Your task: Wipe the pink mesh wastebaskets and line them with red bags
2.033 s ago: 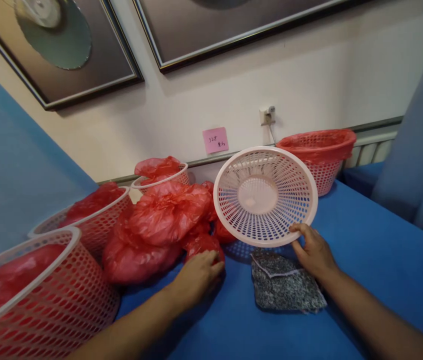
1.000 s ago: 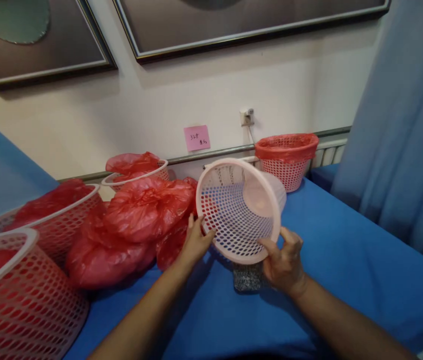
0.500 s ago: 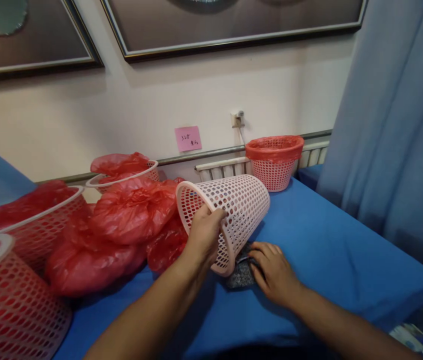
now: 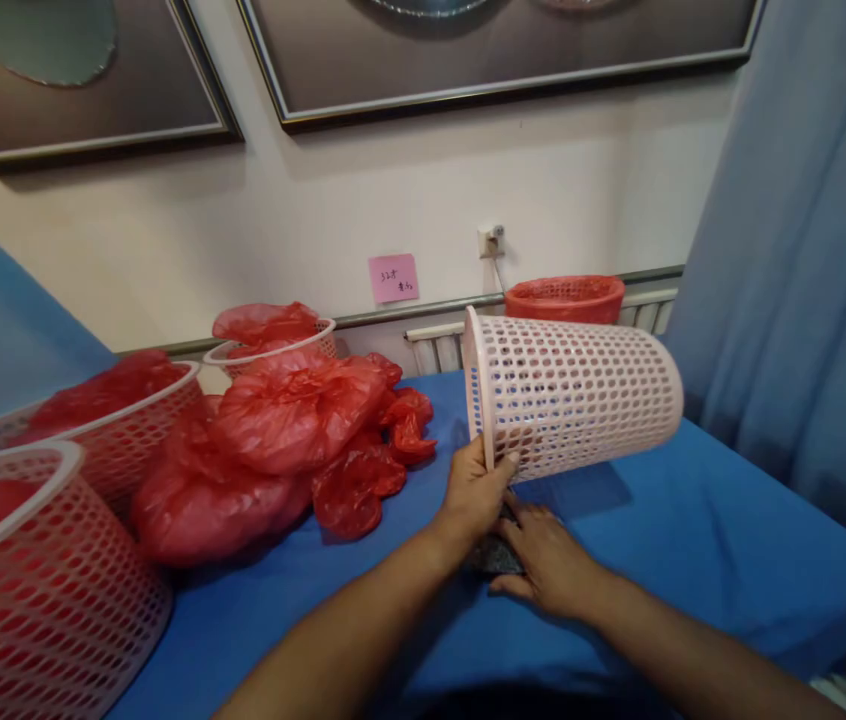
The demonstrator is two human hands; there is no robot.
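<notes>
My left hand [image 4: 477,488] is closed on the rim of an empty pink mesh basket [image 4: 580,400]. It holds the basket on its side above the blue table [image 4: 693,540], mouth to the left. My right hand [image 4: 543,560] lies low on the table under the basket, fingers on a dark speckled cloth [image 4: 496,556] that is mostly hidden by both hands. A heap of crumpled red plastic bags [image 4: 280,440] lies just left of my left hand.
Pink baskets with red bags in them stand at the left [image 4: 33,580], behind it [image 4: 115,420] and at the back [image 4: 273,345]. A red-lined basket [image 4: 565,297] stands by the wall behind the held one. A blue curtain [image 4: 805,280] hangs on the right.
My left hand let go of the red bags and took the basket's rim. It swung the basket up and right, onto its side. My right hand left the basket and dropped onto the cloth.
</notes>
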